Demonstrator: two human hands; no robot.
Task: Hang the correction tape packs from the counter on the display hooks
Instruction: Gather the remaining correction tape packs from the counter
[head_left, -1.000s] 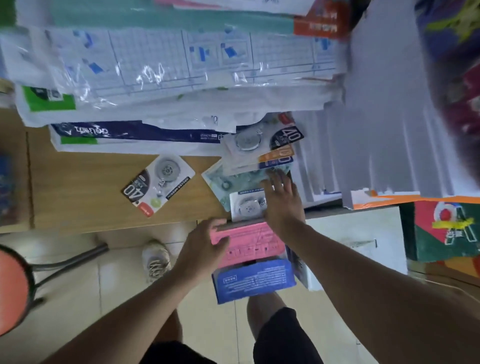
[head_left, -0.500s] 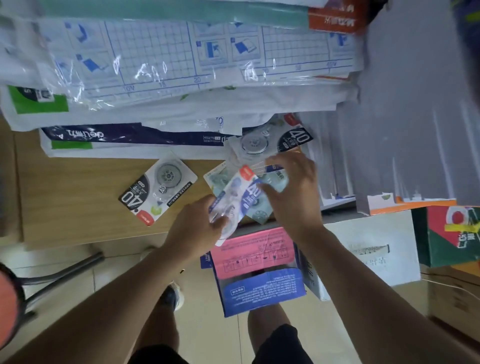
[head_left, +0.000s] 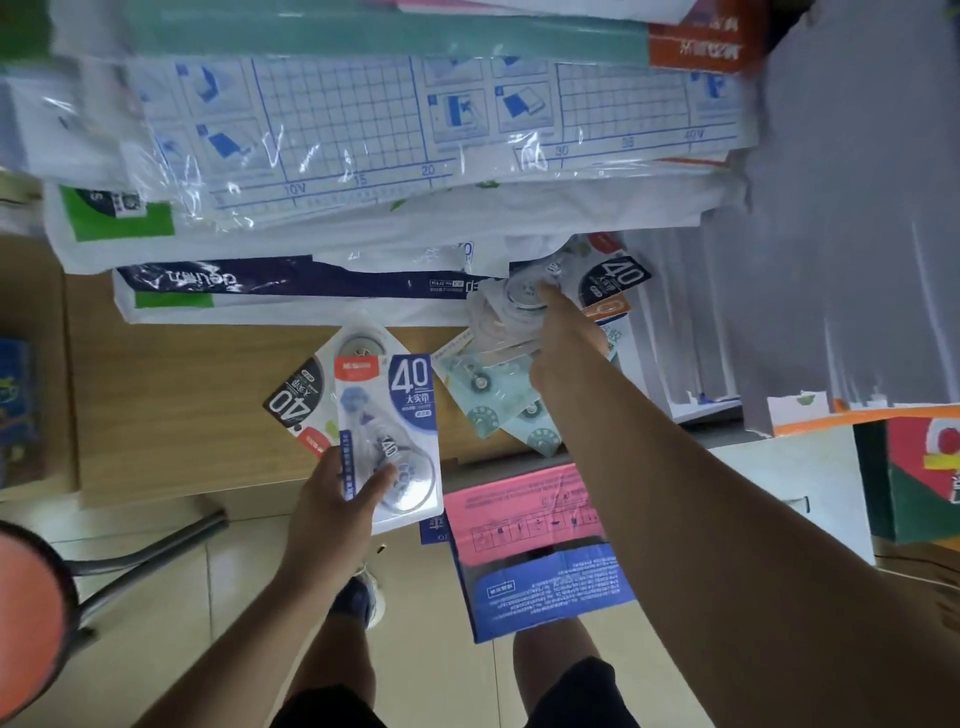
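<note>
Over the near edge of the wooden table (head_left: 171, 415), the person's left hand (head_left: 332, 499) holds one blue-and-white carded correction tape pack (head_left: 392, 431) by its lower end, thumb across the clear blister and fingers behind, the red header pointing away from the body. Just beyond it, a black-and-white carded pack (head_left: 296, 395) lies flat on the table, partly covered from view by the held one. The right hand (head_left: 558, 343) reaches to the far right of the table, where its fingertips rest on a loose heap of clear-fronted packs (head_left: 509, 312) lying against stacked white paper reams (head_left: 311, 291); whether that grip has closed on the top pack or only touches it I cannot tell, since the fingers hide the contact. A pink and blue cardboard box (head_left: 524, 540) sits below the table edge. No display hooks are in sight. To do this well, I would say the right hand should slide one pack clear of the heap rather than lift several at once, since the slick cards will likely slip. Stacking it header-up in the left hand with the hang holes aligned would make threading onto a hook easier.
</note>
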